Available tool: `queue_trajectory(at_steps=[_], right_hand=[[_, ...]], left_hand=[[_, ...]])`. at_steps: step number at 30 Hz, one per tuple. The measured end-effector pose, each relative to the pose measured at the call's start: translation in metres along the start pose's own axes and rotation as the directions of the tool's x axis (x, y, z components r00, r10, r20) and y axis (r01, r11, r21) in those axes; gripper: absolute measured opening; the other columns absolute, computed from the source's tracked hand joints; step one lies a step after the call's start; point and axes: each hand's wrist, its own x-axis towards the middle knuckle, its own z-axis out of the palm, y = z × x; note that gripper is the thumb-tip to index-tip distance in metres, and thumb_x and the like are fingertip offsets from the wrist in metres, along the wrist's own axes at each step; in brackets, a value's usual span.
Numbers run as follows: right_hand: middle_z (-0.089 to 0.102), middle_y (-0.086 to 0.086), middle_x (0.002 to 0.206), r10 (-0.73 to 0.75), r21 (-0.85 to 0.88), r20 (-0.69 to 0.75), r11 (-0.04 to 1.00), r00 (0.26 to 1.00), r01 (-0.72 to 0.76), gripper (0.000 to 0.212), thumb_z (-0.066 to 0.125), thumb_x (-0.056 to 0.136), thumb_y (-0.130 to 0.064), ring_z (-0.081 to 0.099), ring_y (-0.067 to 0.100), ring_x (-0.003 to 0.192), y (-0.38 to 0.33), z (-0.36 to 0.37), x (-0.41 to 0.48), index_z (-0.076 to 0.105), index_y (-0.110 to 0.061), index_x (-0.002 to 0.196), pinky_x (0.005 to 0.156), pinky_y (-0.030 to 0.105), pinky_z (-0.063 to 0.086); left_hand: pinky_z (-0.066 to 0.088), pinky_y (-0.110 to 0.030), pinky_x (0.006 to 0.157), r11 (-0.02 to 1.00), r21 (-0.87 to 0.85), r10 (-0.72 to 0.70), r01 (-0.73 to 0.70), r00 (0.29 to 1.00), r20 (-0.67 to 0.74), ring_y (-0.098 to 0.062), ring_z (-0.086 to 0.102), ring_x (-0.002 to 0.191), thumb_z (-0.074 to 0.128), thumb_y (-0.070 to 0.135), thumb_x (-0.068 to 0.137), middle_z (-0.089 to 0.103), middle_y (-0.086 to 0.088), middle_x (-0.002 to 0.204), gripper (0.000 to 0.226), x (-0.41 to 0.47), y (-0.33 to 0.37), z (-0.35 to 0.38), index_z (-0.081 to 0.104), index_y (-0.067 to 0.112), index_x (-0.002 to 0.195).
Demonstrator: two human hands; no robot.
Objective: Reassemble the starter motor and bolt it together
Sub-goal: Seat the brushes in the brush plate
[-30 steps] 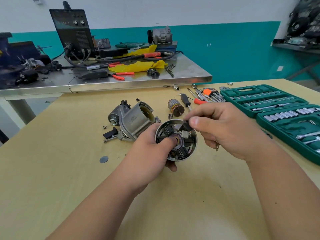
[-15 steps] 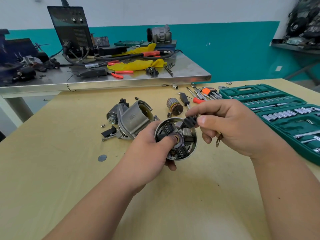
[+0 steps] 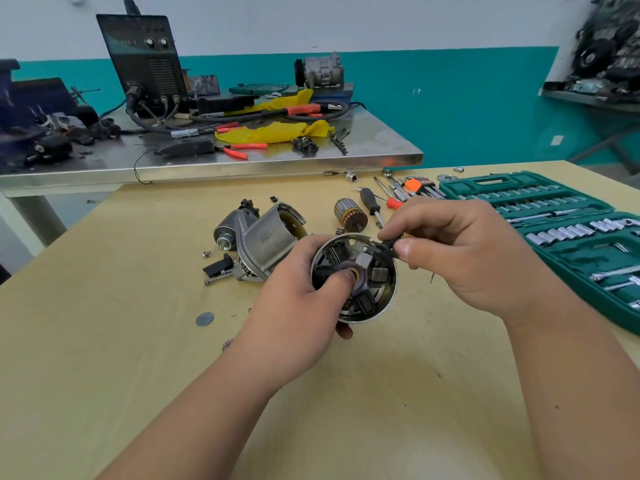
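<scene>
Our left hand (image 3: 298, 303) grips the brush-holder end cap (image 3: 355, 278), thumb on its centre. Our right hand (image 3: 464, 258) pinches a small black part (image 3: 389, 244) at the cap's upper rim.

Teal socket case (image 3: 540, 199), yellow cloth (image 3: 277, 132), tan table (image 3: 121, 341)
</scene>
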Motion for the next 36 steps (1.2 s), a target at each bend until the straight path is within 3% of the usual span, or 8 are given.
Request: queue_trajectory(at_steps=[3,5,10,15,21,26,32,36], right_hand=[[0.066,-0.004,0.088,-0.027,-0.015,-0.024,1.0,0.999,0.027,0.029,0.062,0.075,-0.015,0.059,0.027,0.082,0.0013,0.0005,0.0002,0.074,-0.041,0.081,0.072,0.033,0.049],[0.066,-0.003,0.088,-0.042,-0.031,-0.035,0.999,0.998,0.041,0.028,0.062,0.075,-0.014,0.059,0.021,0.081,0.0014,0.0009,0.0002,0.074,-0.038,0.082,0.069,0.028,0.049],[0.066,-0.009,0.087,-0.118,0.066,-0.036,0.991,0.992,0.121,0.024,0.062,0.072,-0.021,0.058,0.008,0.077,-0.0018,0.0012,-0.002,0.074,-0.039,0.081,0.066,0.015,0.045],[0.064,-0.01,0.087,-0.116,0.034,-0.025,0.993,0.993,0.116,0.021,0.06,0.073,-0.025,0.057,0.007,0.078,0.0,0.0042,-0.0004,0.073,-0.038,0.082,0.067,0.014,0.043],[0.064,-0.013,0.087,-0.125,0.05,-0.044,0.991,0.991,0.128,0.023,0.062,0.072,-0.021,0.059,0.007,0.083,0.0014,0.0064,0.0003,0.073,-0.039,0.08,0.073,0.017,0.044],[0.064,-0.013,0.087,-0.076,0.04,-0.013,0.996,0.997,0.076,0.02,0.06,0.072,-0.028,0.058,0.004,0.079,0.0019,0.0067,-0.0007,0.071,-0.04,0.083,0.069,0.015,0.044],[0.067,-0.009,0.086,-0.016,0.02,0.026,1.0,1.0,0.016,0.022,0.065,0.068,-0.038,0.064,0.014,0.081,0.0045,0.0078,-0.0017,0.066,-0.044,0.09,0.076,0.039,0.055],[0.067,-0.009,0.083,-0.048,0.047,0.011,0.998,0.999,0.048,0.021,0.066,0.068,-0.035,0.062,0.01,0.077,0.0035,0.0084,-0.0031,0.067,-0.042,0.088,0.069,0.028,0.053]], left_hand=[[0.054,-0.026,0.049,0.999,0.006,0.038,-0.037,0.999,-0.034,-0.006,0.069,0.069,0.059,0.017,0.093,0.068,0.023,0.089,0.027,-0.001,-0.0004,0.0007,0.059,0.043,0.102],[0.054,-0.021,0.05,0.997,0.028,0.068,-0.066,0.997,-0.048,0.0,0.067,0.075,0.058,0.015,0.095,0.066,0.028,0.091,0.03,-0.0023,-0.0003,0.0009,0.057,0.044,0.101],[0.059,-0.032,0.073,0.976,0.145,0.18,-0.164,0.978,-0.103,0.011,0.06,0.092,0.057,0.018,0.096,0.059,0.037,0.102,0.027,-0.0047,0.0012,0.0028,0.053,0.043,0.105],[0.058,-0.031,0.078,0.946,0.219,0.262,-0.237,0.961,-0.091,0.013,0.055,0.098,0.057,0.018,0.095,0.054,0.039,0.108,0.033,-0.005,0.0037,0.0018,0.048,0.049,0.103],[0.041,-0.001,0.076,0.921,0.258,0.311,-0.291,0.95,-0.037,0.014,0.055,0.099,0.06,0.013,0.094,0.057,0.033,0.107,0.039,-0.0061,0.0043,0.0013,0.047,0.049,0.104],[0.042,-0.002,0.074,0.93,0.238,0.298,-0.282,0.954,-0.035,0.013,0.056,0.098,0.059,0.014,0.094,0.057,0.033,0.106,0.038,-0.0054,0.0022,0.0009,0.047,0.049,0.104],[0.053,-0.016,0.07,0.947,0.175,0.279,-0.271,0.96,-0.024,0.009,0.059,0.095,0.058,0.012,0.094,0.059,0.029,0.106,0.035,-0.0064,0.0043,0.0006,0.051,0.043,0.108],[0.058,-0.026,0.058,0.973,0.087,0.218,-0.216,0.976,-0.018,0.0,0.065,0.083,0.058,0.014,0.094,0.062,0.027,0.101,0.031,-0.0079,0.0055,0.0008,0.054,0.043,0.106]])
